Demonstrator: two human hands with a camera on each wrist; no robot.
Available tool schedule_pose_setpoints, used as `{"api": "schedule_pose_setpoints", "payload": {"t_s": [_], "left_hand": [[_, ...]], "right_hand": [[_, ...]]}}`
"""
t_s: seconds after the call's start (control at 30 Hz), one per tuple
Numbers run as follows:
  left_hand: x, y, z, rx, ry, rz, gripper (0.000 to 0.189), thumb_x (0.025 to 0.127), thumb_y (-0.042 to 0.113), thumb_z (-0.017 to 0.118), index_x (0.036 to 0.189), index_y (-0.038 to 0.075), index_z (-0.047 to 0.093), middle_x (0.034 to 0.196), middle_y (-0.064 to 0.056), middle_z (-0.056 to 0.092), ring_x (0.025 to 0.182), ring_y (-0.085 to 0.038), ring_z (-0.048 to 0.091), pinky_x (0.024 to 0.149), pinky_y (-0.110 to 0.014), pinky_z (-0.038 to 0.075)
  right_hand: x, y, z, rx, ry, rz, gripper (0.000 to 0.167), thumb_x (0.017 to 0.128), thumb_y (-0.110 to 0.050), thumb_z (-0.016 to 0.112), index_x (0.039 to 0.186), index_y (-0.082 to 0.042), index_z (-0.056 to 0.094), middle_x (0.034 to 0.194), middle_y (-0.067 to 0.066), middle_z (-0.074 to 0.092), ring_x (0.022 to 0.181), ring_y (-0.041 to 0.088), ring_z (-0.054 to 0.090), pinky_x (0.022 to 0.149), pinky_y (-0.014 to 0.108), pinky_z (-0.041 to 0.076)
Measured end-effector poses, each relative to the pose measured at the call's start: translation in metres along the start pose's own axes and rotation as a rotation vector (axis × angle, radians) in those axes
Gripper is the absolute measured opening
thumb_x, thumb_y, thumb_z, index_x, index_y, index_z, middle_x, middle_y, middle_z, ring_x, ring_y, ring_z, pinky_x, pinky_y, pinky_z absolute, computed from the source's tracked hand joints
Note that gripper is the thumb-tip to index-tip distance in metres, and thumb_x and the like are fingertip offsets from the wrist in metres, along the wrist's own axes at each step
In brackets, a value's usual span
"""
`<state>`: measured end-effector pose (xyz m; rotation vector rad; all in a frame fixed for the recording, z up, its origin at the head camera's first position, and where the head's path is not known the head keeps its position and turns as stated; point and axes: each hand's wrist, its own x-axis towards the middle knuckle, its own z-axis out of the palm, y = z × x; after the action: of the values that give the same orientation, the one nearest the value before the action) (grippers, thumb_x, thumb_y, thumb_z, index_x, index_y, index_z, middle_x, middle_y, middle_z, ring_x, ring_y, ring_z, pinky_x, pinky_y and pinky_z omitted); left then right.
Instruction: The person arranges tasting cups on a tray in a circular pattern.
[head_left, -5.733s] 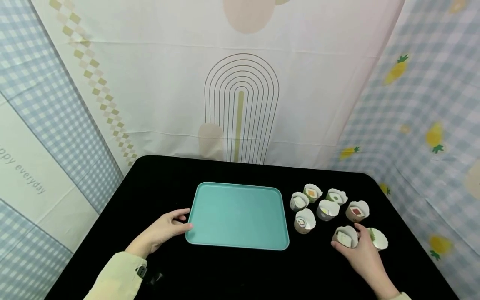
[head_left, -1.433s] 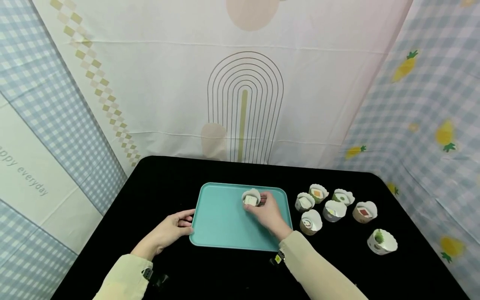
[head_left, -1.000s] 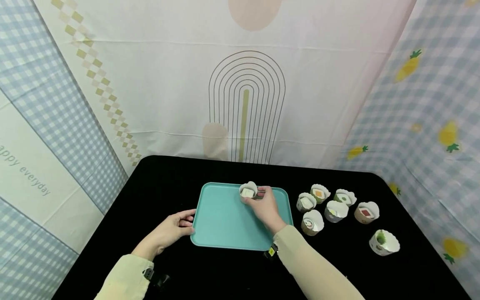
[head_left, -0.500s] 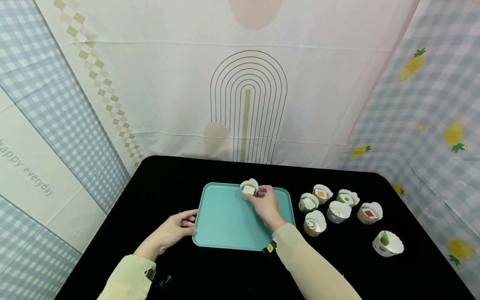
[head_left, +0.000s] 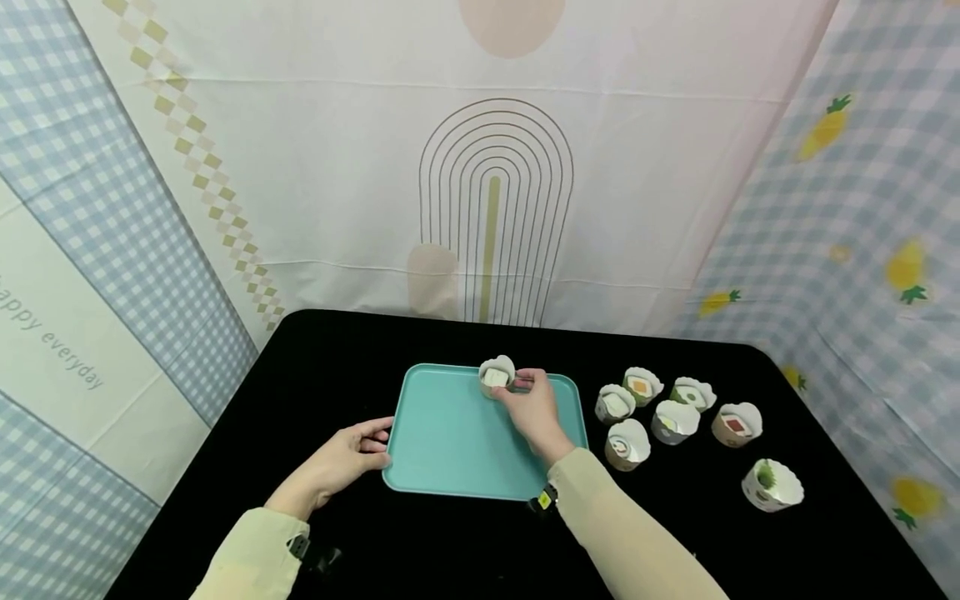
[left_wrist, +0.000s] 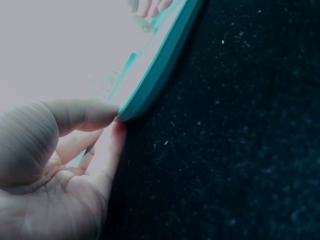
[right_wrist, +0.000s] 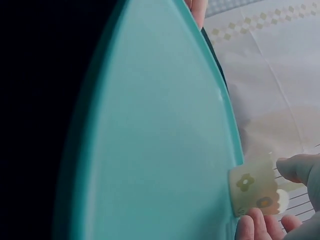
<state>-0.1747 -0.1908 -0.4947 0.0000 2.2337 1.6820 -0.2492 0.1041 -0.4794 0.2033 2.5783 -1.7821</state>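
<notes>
My left hand pinches the left edge of a turquoise tray, with the thumb on top and a finger underneath; the left wrist view shows this grip at the rim. Over the tray's far edge, my right hand holds a scalloped paper baking cup with a pale square piece inside. In the right wrist view the printed flower side of that cup shows, its base by the tray, the thumb near the rim and several fingertips along the other side.
Right of the tray stand several more paper cups with small pieces in them, among them one with an orange square, one with a red square and one with something green. Black cloth covers the table; patterned curtains hang behind.
My right hand has brought the cup from the right-hand group leftward onto the tray, then farther toward its far edge. Over the last half second it barely moves. The left hand keeps its place.
</notes>
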Motion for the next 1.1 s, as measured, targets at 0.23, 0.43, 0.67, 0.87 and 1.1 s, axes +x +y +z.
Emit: {"api": "schedule_pose_setpoints", "payload": {"t_s": [0.23, 0.43, 0.67, 0.87, 1.1], "left_hand": [[-0.002, 0.000, -0.002, -0.002, -0.001, 0.004, 0.061, 0.088, 0.007, 0.069, 0.144, 0.012, 0.046, 0.123, -0.011, 0.050, 0.104, -0.023, 0.053, 0.086, -0.039, 0.049], [0.000, -0.001, -0.002, 0.000, -0.011, 0.012, 0.060, 0.089, 0.008, 0.068, 0.145, 0.013, 0.046, 0.124, -0.011, 0.049, 0.105, -0.023, 0.052, 0.087, -0.039, 0.048], [-0.001, 0.000, 0.000, -0.009, -0.004, -0.012, 0.061, 0.088, 0.006, 0.069, 0.144, 0.011, 0.047, 0.122, -0.011, 0.050, 0.103, -0.023, 0.053, 0.085, -0.039, 0.049], [-0.001, 0.002, 0.001, -0.020, -0.018, -0.016, 0.061, 0.087, 0.006, 0.069, 0.144, 0.010, 0.046, 0.122, -0.012, 0.049, 0.103, -0.024, 0.053, 0.084, -0.039, 0.049], [-0.001, 0.002, -0.002, -0.017, -0.011, -0.015, 0.061, 0.087, 0.006, 0.070, 0.144, 0.011, 0.047, 0.122, -0.011, 0.050, 0.103, -0.023, 0.053, 0.085, -0.039, 0.049]], "right_hand": [[-0.005, -0.005, -0.009, 0.013, -0.058, -0.028, 0.061, 0.089, -0.023, 0.072, 0.138, -0.005, 0.041, 0.126, 0.017, 0.051, 0.109, 0.028, 0.057, 0.085, 0.043, 0.051], [0.000, -0.003, -0.006, 0.002, -0.054, -0.015, 0.059, 0.090, -0.021, 0.071, 0.138, -0.004, 0.042, 0.125, 0.017, 0.052, 0.107, 0.029, 0.058, 0.085, 0.043, 0.050], [0.002, -0.002, 0.004, -0.048, 0.009, -0.023, 0.052, 0.090, -0.015, 0.070, 0.134, -0.003, 0.044, 0.123, 0.018, 0.053, 0.105, 0.031, 0.058, 0.085, 0.045, 0.050], [0.003, -0.002, 0.007, -0.059, 0.032, -0.025, 0.048, 0.091, -0.014, 0.069, 0.132, -0.004, 0.046, 0.123, 0.017, 0.053, 0.105, 0.031, 0.058, 0.085, 0.045, 0.050], [-0.002, -0.001, -0.010, -0.036, -0.046, -0.031, 0.057, 0.090, -0.023, 0.071, 0.136, -0.006, 0.043, 0.127, 0.015, 0.050, 0.110, 0.029, 0.056, 0.086, 0.043, 0.050]]}}
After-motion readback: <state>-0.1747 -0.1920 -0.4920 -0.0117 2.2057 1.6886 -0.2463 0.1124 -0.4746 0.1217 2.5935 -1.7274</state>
